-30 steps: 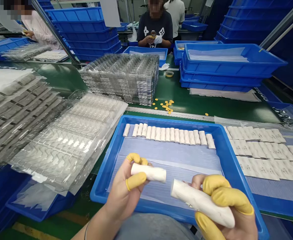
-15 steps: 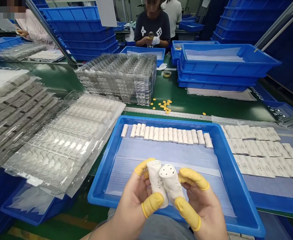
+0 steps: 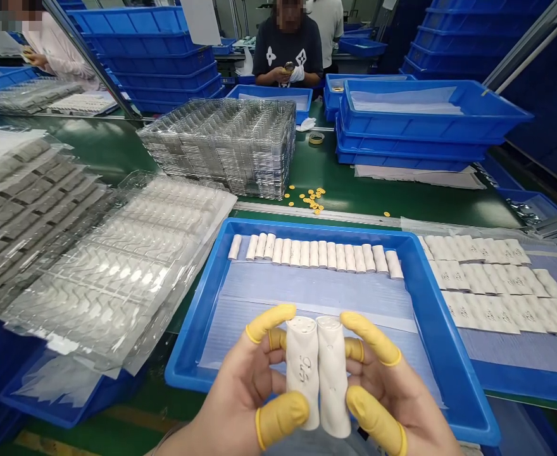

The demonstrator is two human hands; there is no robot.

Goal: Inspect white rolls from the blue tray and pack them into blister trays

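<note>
White cylinders (image 3: 302,380) x2 upright, touching, clamped betw L hand (image 3: 245,380) & R hand (image 3: 383,392) (embossed marks (image 3: 304,370) hard to read).

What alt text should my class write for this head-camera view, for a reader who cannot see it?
The left hand and right hand, fingers in yellow rubber cots, hold two white cylindrical rolls upright side by side over a blue plastic tray, where a row of matching white rolls lies. Clear plastic blister trays lie at left.
</note>
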